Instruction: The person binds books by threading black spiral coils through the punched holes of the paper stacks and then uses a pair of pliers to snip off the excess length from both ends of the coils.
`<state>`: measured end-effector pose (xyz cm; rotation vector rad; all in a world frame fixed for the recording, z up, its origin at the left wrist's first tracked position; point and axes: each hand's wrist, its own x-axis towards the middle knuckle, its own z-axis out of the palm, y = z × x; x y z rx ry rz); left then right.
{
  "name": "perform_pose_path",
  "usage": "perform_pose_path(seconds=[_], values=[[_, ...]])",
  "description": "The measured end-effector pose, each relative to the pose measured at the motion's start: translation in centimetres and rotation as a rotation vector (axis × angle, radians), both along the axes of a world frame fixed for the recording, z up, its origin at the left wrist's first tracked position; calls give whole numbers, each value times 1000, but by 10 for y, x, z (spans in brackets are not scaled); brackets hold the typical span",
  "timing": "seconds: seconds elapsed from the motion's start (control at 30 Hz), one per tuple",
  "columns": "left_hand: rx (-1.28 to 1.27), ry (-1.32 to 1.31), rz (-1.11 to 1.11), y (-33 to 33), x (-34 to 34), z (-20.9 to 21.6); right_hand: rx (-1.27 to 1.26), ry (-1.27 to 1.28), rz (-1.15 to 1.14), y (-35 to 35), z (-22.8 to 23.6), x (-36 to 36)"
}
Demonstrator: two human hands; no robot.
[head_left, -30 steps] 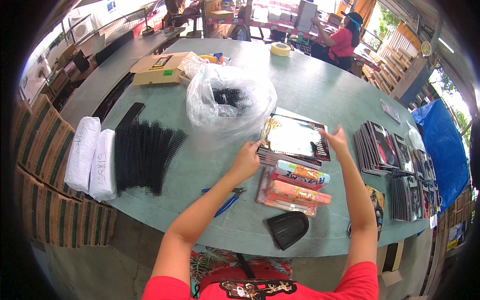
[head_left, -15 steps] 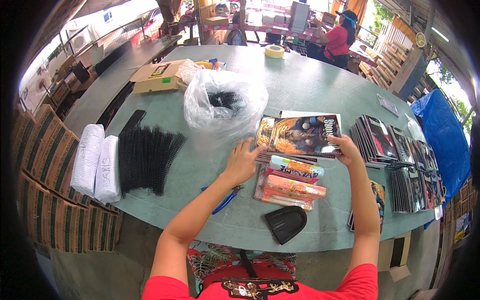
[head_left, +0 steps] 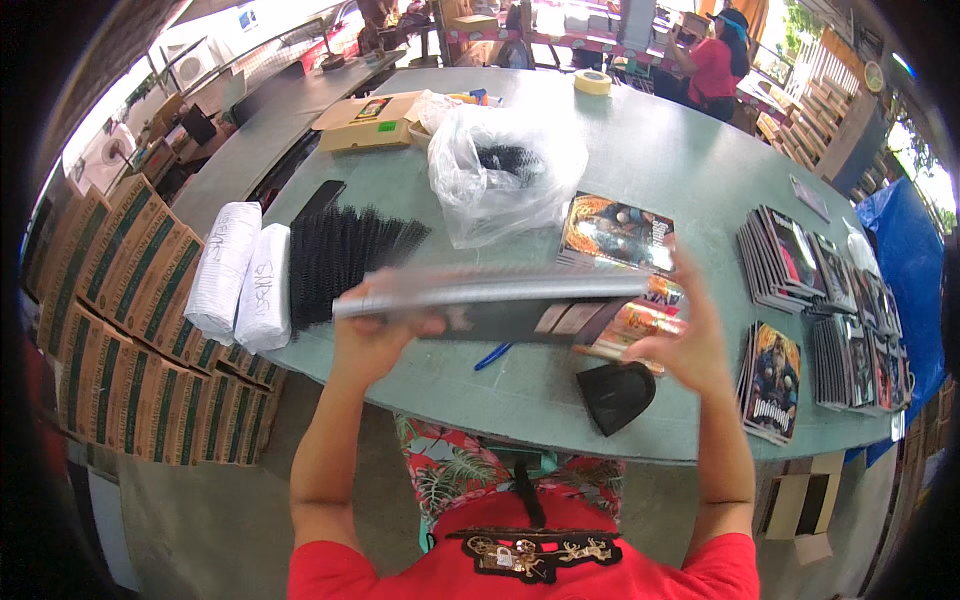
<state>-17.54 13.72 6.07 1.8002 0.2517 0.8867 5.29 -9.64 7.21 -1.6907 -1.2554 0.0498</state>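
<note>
My left hand (head_left: 372,335) is closed on the left end of a notebook (head_left: 500,310), held up over the table. The notebook is turned nearly edge-on, its pale page edges up and its dark cover facing me; motion blurs it. Beside its right end, my right hand (head_left: 690,340) has its thumb and fingers spread, blurred, with no clear contact. Behind the notebook lies a stack of notebooks with a picture cover (head_left: 618,232). Partly hidden below it are colourful packs (head_left: 640,325), a black scoop-shaped piece (head_left: 617,397) and a blue plier handle (head_left: 492,356).
Black spiral binding coils (head_left: 345,250) lie at left beside two white wrapped bundles (head_left: 225,275). A clear plastic bag (head_left: 505,180) holds more coils. Notebook stacks (head_left: 785,260) line the right, with another pile (head_left: 772,380) near the edge. A person (head_left: 712,65) works at the back.
The notebook has come up off the stack toward me and turned edge-on. My left hand has moved left and grips its end; my right hand has opened. The view has shifted.
</note>
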Motion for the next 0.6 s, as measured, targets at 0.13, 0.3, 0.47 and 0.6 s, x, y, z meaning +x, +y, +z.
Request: perform_pose_path(seconds=[0.13,0.3,0.47,0.6], values=[[-230,218,70,-6,-41,-70,-50,704,274,27,-93,-48],[-479,169,134,-11,-41,-116,124,1022,147,67,-136,-112],[-380,8,79,-9,-51,-89,233,911,218,63,-123,-93],[398,78,97,1,-64,-81,130,708,122,63,-129,-92]])
